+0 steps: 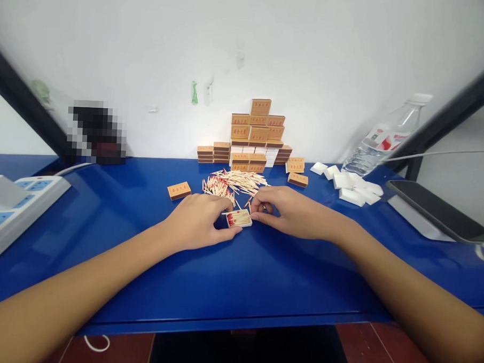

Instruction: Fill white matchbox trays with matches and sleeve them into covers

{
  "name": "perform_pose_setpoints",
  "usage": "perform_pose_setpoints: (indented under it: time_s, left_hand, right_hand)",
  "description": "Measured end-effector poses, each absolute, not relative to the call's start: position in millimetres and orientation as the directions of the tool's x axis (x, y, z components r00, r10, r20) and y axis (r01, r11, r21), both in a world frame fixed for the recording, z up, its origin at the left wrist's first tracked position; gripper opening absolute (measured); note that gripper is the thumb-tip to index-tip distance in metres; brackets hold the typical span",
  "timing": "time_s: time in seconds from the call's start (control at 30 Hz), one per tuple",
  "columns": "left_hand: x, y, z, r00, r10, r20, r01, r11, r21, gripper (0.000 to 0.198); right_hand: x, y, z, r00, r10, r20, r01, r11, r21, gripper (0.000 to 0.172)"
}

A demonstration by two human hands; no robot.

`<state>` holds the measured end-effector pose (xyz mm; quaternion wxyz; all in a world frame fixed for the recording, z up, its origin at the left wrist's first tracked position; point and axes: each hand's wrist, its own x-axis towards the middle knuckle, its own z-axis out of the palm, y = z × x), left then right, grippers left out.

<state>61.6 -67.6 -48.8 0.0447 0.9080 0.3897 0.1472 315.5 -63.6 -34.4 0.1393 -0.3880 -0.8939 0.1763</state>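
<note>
A small white matchbox tray (239,219) filled with red-tipped matches lies on the blue table (230,277) between my hands. My left hand (198,221) curls round the tray's left side, thumb under its front edge. My right hand (291,210) pinches at the tray's right end with fingers closed. Just behind the tray lies a loose heap of matches (236,182).
A stack of brown matchboxes (255,139) stands against the wall. Single boxes lie to the left (179,190) and to the right (297,179). White empty trays (352,186), a water bottle (382,142) and a phone (437,210) sit right. A power strip (12,203) is left.
</note>
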Motion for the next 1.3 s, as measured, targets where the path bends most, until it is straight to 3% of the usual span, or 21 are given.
perform_pose_setpoints:
  time_s: [0.4, 0.67, 0.87, 1.03, 1.13, 1.23, 1.3]
  left_hand:
    - [60, -66, -48, 0.657, 0.704, 0.269, 0.677, -0.708, 0.199, 0.038]
    - [55, -62, -44, 0.662, 0.693, 0.286, 0.686, -0.713, 0.142, 0.019]
    - [55, -61, -47, 0.677, 0.677, 0.288, 0.665, -0.731, 0.156, 0.018]
    - [54, -61, -46, 0.639, 0.653, 0.407, 0.658, -0.738, 0.151, 0.015]
    - [57, -63, -47, 0.556, 0.66, 0.505, 0.631, -0.731, 0.261, 0.017]
    - [63, -65, -49, 0.414, 0.741, 0.529, 0.521, -0.669, 0.53, 0.018]
    - [67, -67, -49, 0.347, 0.815, 0.463, 0.384, -0.574, 0.723, 0.022]
  right_hand:
    - [308, -69, -39, -0.678, 0.709, 0.195, 0.596, 0.686, -0.417, 0.008]
    - [307, -72, -39, -0.702, 0.683, 0.201, 0.568, 0.708, -0.419, 0.014]
    - [308, -69, -42, -0.697, 0.678, 0.235, 0.577, 0.724, -0.378, 0.016]
    - [308, -66, -41, -0.597, 0.748, 0.29, 0.616, 0.659, -0.431, 0.016]
    - [306, -66, -37, -0.454, 0.868, 0.2, 0.61, 0.466, -0.64, 0.018]
    - [303, -66, -36, -0.405, 0.913, 0.046, 0.456, 0.245, -0.856, 0.021]
    - [299, -67, -38, -0.402, 0.915, 0.022, 0.314, 0.161, -0.936, 0.024]
